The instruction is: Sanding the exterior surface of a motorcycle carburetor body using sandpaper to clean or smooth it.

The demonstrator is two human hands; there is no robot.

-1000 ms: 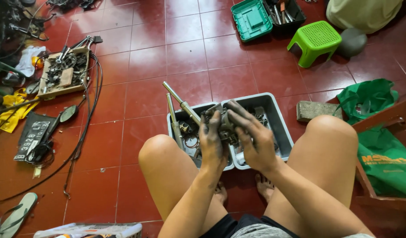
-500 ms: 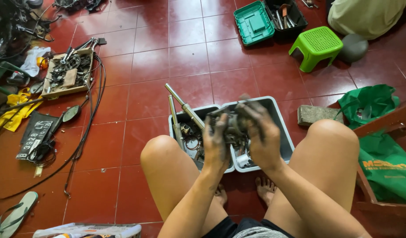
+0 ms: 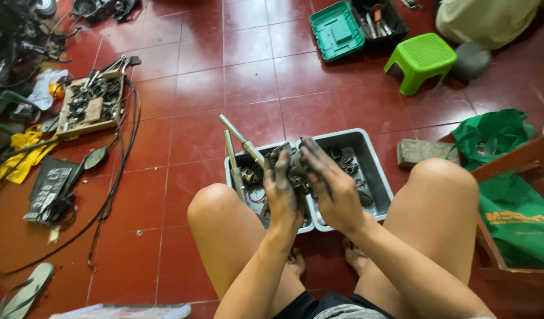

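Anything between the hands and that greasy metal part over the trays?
Nothing visible. The left hand and right hand both already touch the dark metal part, held above the two grey trays. The long metal rods lie off to the left, clear of it.

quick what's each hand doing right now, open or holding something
Left hand: closed around a dark metal part over the grey trays.
Right hand: fingers wrapped on the same part, gripping it from the other side.
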